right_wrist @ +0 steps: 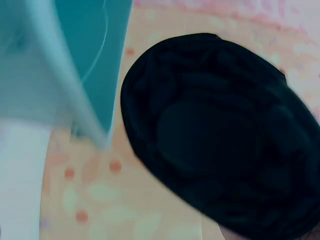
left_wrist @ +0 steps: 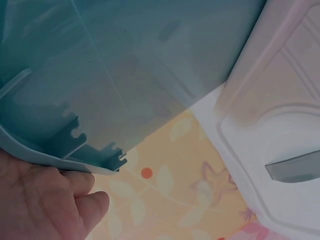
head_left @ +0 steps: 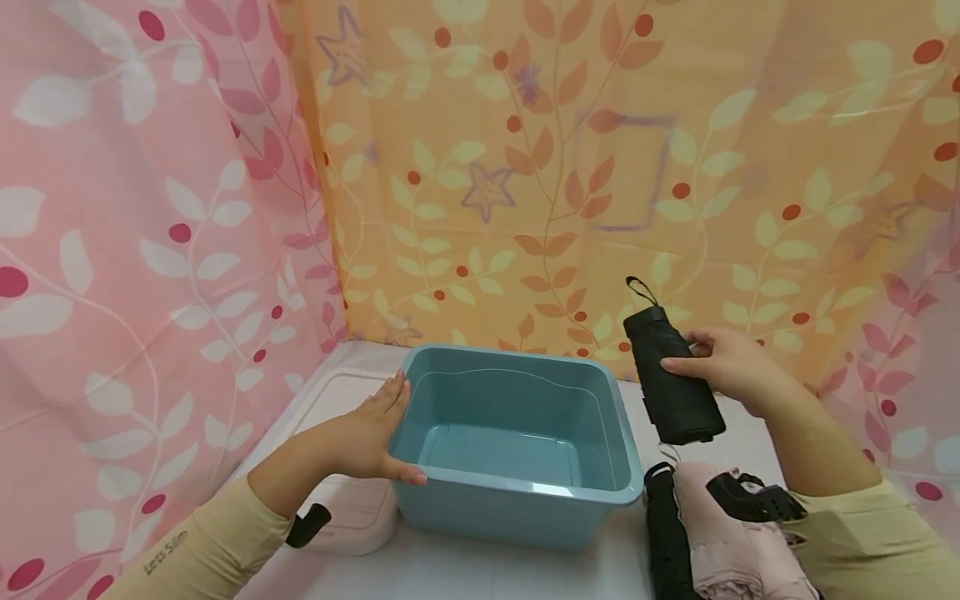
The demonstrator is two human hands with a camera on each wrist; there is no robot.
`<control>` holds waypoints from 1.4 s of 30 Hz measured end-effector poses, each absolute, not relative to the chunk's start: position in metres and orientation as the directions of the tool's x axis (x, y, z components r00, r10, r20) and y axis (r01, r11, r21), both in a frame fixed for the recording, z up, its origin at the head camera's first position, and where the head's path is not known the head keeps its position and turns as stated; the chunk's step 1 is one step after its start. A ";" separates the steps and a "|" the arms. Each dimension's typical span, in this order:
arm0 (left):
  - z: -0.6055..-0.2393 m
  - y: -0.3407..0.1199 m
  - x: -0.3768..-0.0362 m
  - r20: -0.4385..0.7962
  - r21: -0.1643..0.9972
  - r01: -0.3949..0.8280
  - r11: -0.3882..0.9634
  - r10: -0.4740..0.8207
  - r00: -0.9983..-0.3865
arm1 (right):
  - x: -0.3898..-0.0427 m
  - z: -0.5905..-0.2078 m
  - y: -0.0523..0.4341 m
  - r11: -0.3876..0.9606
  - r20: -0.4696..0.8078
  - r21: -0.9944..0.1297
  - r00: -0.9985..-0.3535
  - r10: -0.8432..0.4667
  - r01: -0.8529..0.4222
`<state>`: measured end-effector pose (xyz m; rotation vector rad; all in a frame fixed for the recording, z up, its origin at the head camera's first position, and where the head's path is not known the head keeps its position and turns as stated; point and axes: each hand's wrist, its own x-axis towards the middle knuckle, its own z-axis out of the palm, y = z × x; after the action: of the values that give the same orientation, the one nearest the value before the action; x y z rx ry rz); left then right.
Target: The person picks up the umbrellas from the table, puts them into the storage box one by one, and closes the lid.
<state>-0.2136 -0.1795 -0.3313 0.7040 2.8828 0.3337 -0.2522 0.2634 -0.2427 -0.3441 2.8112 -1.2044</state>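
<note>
A blue-green plastic tub (head_left: 517, 492) stands on the white surface, and no items show inside it. My left hand (head_left: 371, 433) rests on its left front corner, fingers along the left rim and thumb over the front rim. In the left wrist view that hand (left_wrist: 45, 200) lies against the tub's rim. To the right of the tub, my right hand (head_left: 731, 367) grips a black folded umbrella (head_left: 671, 379) in the air, its wrist loop upward. The umbrella's round lower end (right_wrist: 215, 135) fills much of the right wrist view.
A pink rolled cloth bundle (head_left: 716, 533) and a slim black item (head_left: 666, 533) lie at the front right, partly beneath my right forearm. Left of the tub lies a whitish lid-like panel (head_left: 360, 521). Patterned cloth (head_left: 487, 275) hangs behind.
</note>
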 end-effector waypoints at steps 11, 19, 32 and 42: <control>-0.333 -0.180 -0.214 -0.092 0.259 0.431 0.865 0.466 -0.880 | -0.270 -0.246 0.186 0.684 0.007 -0.696 -0.954 -0.300 -0.220; -0.333 -0.181 -0.211 -0.088 0.254 0.427 0.868 0.461 -0.883 | -0.279 -0.250 0.149 0.705 0.005 -0.652 -0.932 -0.362 -0.278; -0.328 -0.184 -0.208 -0.089 0.251 0.408 0.878 0.441 -0.893 | -0.299 -0.267 0.070 0.779 -0.077 -0.520 -0.889 -0.451 -0.350; -0.329 -0.182 -0.211 -0.108 0.248 0.378 0.892 0.413 -0.904 | -0.318 -0.292 0.034 0.812 -0.186 -0.490 -0.871 -0.454 -0.319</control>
<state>-0.2110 -0.1819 -0.3286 0.6111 2.9012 0.3328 -0.3176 0.0336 -0.2916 -0.5912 2.7023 -0.6551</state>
